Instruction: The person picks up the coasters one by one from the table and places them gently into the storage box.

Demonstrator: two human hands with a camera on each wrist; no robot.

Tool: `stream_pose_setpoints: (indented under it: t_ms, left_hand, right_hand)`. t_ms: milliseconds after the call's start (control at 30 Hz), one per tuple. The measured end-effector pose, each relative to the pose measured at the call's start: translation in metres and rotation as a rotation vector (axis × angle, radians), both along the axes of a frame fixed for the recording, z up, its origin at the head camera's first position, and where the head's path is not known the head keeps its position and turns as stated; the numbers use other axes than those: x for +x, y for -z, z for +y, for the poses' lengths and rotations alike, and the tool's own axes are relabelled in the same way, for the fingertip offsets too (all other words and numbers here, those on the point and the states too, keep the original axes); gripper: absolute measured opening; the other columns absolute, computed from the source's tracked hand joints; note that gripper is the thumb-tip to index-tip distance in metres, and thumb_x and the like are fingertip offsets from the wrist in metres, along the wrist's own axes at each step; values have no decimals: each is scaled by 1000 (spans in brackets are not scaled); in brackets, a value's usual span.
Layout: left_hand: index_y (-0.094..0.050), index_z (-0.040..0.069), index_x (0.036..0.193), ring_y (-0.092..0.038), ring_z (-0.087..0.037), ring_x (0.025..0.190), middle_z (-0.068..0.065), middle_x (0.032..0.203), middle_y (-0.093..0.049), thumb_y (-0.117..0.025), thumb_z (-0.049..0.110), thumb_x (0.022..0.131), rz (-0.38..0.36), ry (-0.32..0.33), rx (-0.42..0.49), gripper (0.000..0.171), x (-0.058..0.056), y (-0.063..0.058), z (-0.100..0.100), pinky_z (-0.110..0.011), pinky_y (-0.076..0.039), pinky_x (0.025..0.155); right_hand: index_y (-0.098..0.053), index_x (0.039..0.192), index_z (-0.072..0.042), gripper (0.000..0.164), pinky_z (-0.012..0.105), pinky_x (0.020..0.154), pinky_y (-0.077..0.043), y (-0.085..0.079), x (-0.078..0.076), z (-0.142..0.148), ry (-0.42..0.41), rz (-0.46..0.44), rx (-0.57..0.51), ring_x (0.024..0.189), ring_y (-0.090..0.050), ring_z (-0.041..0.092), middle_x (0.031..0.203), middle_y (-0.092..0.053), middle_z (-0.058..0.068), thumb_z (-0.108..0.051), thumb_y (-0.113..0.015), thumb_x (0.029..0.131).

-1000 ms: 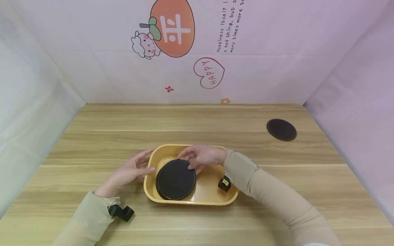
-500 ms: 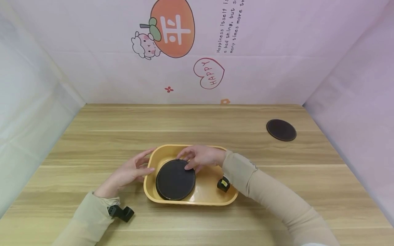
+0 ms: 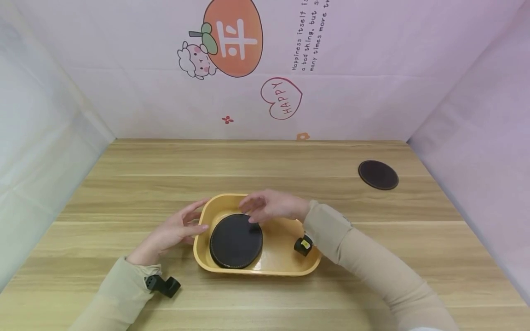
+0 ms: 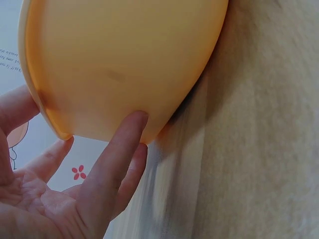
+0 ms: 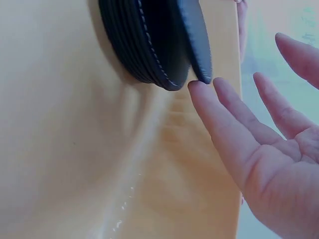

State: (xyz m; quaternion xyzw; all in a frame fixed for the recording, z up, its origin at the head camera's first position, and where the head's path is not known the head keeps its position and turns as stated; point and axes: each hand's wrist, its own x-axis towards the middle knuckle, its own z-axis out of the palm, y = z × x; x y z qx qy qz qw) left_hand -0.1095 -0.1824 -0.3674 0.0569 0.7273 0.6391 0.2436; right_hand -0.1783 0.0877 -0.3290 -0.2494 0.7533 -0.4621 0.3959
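Note:
A yellow plastic basin [image 3: 281,272] stands on the table. Inside its left part is a stack of several round black stitched coasters [image 5: 132,45]; in the right wrist view the top coaster [image 5: 195,42] tilts away from the others. My left hand [image 3: 175,232] holds the basin's left end, thumb over the rim and fingers against the outer wall [image 4: 119,59]. Above the far edge of the stack is my right hand [image 3: 273,205], fingers spread and nothing gripped, its fingertips right at the top coaster's edge in the right wrist view.
Another dark round coaster [image 3: 378,174] lies alone at the table's back right. The wooden table [image 3: 232,161] meets a printed white cloth [image 3: 352,101] at the back, with more cloth along both sides. Each sleeve carries a small black wrist camera [image 3: 163,286].
My right hand has let go of the top coaster and risen slightly up and away, its fingers opening. The left hand and the basin have stayed in place.

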Motion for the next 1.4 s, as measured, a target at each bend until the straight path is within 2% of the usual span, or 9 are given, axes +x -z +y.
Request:
stream_pose_setpoints:
  t_ms: [233, 467, 633, 800, 1000, 1167, 1400]
  left_hand:
    - [-15, 9, 152, -58, -26, 106, -34, 144, -28, -59, 7, 91, -10, -10, -28, 75, -1, 1, -2, -41, -57, 78]
    - [-15, 9, 152, -57, -29, 109, -34, 144, -28, -59, 6, 91, -3, -3, -37, 75, -4, 1, -2, -42, -57, 79]
    - [-15, 9, 152, -57, -30, 109, -35, 145, -26, -58, 6, 91, -5, -4, -36, 74, -3, 1, -2, -43, -57, 79]
    - [-15, 9, 152, -57, -30, 109, -34, 145, -26, -59, 7, 91, -4, -5, -34, 75, -2, 0, -2, -43, -56, 79]
    - [-15, 9, 152, -58, -26, 107, -34, 145, -27, -60, 7, 91, -11, -14, -32, 76, -1, 1, -2, -41, -57, 78]
    - [-15, 8, 152, -59, -23, 105, -35, 144, -28, -59, 6, 91, -9, -13, -19, 76, 0, 1, -2, -40, -57, 78]
    - [-14, 8, 152, -59, -25, 105, -35, 144, -28, -58, 4, 91, -12, -6, -8, 75, -1, -1, 0, -41, -57, 77]
  right_hand:
    - [-43, 134, 7, 49, 40, 94, -51, -7, -2, 7, 10, -5, -88, 116, -56, 31, 134, -49, 27, 1, -60, 88]
    - [-45, 133, 6, 51, 34, 92, -52, -19, -1, 22, -9, 52, -148, 117, -53, 42, 130, -51, 28, 1, -63, 86]
    - [-44, 133, 7, 52, 36, 92, -52, -26, 2, 37, 20, 55, -178, 116, -52, 44, 129, -50, 31, 3, -62, 85]
    - [-46, 133, 3, 50, 35, 93, -51, -29, 3, 56, 71, 73, -167, 115, -53, 43, 128, -52, 29, 0, -62, 86]
    - [-47, 133, 0, 51, 31, 92, -51, -24, 4, 84, 151, 94, -144, 114, -55, 41, 127, -53, 26, -5, -66, 86]
    - [-44, 134, 5, 52, 30, 89, -53, -11, 3, 103, 257, 106, -184, 113, -55, 37, 128, -51, 28, -3, -63, 87]
    - [-40, 135, 7, 53, 32, 90, -52, 7, 4, 129, 378, 161, -163, 102, -60, 12, 127, -51, 29, -10, -62, 90]
